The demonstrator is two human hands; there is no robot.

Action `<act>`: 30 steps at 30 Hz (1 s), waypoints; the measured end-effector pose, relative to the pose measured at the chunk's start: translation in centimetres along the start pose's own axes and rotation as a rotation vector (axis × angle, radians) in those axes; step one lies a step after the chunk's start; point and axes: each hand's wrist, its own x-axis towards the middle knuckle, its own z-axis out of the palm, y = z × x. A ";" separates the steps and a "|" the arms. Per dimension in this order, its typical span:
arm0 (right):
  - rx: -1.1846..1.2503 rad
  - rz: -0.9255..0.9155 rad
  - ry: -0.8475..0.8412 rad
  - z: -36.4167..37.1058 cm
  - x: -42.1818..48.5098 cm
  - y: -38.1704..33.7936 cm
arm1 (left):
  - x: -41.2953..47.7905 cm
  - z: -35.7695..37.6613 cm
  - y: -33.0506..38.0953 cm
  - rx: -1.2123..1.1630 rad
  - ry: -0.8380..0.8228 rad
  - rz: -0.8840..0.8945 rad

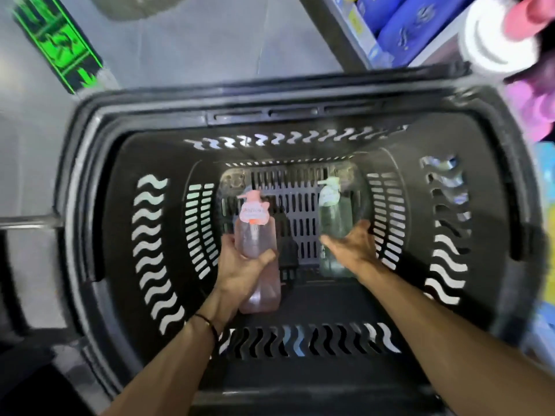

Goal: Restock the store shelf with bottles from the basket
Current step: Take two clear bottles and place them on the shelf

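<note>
Both my arms reach down into a deep black plastic basket [99,187] with slotted walls. My left hand [240,265] grips a clear pink pump bottle [256,235] around its middle, thumb across the front. A clear green pump bottle [333,217] with a pale green pump stands on the basket floor to the right. My right hand [353,246] is spread with fingers straight, right at the green bottle's lower part, partly covering it; whether it touches the bottle I cannot tell.
A store shelf [357,34] with blue packs runs along the upper right. A white-and-pink bottle top [498,37] and purple caps [531,109] stick out at the right edge. A green floor marking [60,43] lies on the grey floor at upper left.
</note>
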 end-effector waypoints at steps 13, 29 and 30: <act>0.386 -0.110 -0.078 -12.4 -27.2 -4.9 | -21.1 -10.2 10.9 -0.182 0.028 0.016; 0.479 -0.750 -0.052 -35.5 -56.6 -18.9 | -51.5 -18.9 30.5 -0.342 0.121 0.445; 0.485 -0.791 -0.047 -36.6 -58.0 -19.7 | -53.2 -19.4 31.6 -0.355 0.133 0.483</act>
